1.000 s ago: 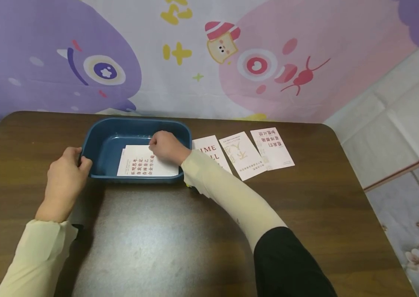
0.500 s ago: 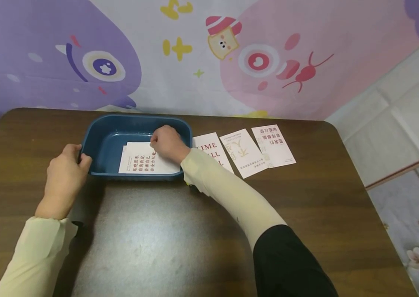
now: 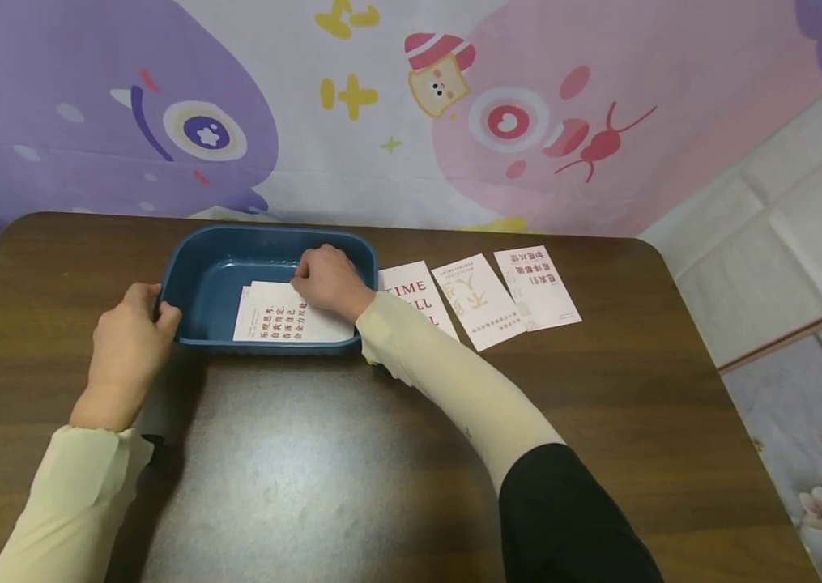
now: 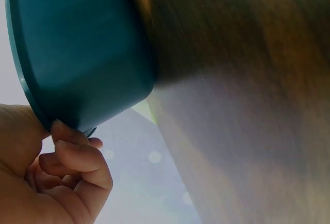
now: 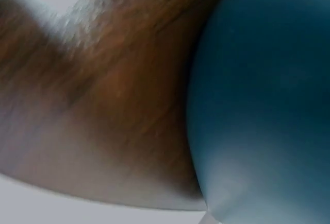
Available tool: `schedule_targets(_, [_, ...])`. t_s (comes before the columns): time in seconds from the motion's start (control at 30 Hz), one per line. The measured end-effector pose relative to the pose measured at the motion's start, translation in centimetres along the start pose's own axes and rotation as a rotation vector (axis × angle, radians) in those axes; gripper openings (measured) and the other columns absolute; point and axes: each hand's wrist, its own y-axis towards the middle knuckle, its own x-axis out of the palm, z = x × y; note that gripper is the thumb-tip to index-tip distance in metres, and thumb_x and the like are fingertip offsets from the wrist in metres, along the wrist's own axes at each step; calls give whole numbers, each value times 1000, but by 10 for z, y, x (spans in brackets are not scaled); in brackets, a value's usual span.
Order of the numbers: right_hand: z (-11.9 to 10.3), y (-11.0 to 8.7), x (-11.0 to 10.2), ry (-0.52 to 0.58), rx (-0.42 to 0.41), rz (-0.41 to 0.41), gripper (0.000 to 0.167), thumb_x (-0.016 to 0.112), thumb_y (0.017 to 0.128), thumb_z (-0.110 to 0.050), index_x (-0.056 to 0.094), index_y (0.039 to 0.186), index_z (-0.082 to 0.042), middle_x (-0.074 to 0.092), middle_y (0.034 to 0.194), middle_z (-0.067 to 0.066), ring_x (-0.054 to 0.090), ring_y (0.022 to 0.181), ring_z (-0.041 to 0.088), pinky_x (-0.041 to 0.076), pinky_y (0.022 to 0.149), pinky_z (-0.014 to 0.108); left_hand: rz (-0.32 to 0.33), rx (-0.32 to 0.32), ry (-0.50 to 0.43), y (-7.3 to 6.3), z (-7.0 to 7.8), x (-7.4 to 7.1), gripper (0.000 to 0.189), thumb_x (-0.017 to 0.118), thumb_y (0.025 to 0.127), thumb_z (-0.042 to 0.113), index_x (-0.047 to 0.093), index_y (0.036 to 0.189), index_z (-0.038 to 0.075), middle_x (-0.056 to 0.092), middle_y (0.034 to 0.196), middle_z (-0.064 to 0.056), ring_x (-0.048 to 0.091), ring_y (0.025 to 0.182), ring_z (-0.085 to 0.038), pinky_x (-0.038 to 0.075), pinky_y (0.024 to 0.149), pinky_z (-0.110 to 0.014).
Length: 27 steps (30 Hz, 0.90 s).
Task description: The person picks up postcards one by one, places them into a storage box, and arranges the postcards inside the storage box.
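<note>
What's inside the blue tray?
Inside the blue tray, a printed white card overlaps at least one other card, whose edge peeks out at the left. The right grip covers part of the top one; anything farther beneath is hidden.

A brown wood-grain surface (image 3: 600, 437) with rounded far corners reaches a printed backdrop (image 3: 341, 174) — purple cartoon creature (image 3: 90, 138) at left, pink figure (image 3: 542, 182) at right. Pale glare (image 3: 287, 470) lies on the near wood. Farther right is a creased white covering (image 3: 811, 219), perhaps fabric — below it, a flower-printed panel (image 3: 804, 437).
</note>
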Motion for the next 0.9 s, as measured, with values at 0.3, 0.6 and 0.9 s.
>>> schedule_targets(0.3, [5,-8,-15,29,29,2,26,54,91,-34,62,103,-13,57,100,-1,51,87,11,43,75,24,-13,-21,10,0,2,3,47,37,92,18,43,128,-11,57,106,-36,52,77,-41,43,67,-51])
schedule_targets(0.6, [4,-16,-39,61,-36,2,26,51,93,-34,61,100,-11,63,89,1,54,73,12,42,70,22,-19,-15,21,-2,0,2,47,38,92,18,43,128,-12,57,103,-35,51,75,-39,42,62,-46])
schedule_targets(0.9, [15,-32,-69,100,2,43,23,52,92,-34,61,98,-13,59,78,-1,53,71,13,41,65,23,-21,0,35,-2,3,1,47,39,92,17,42,126,-15,57,97,-33,51,70,-36,39,53,-35])
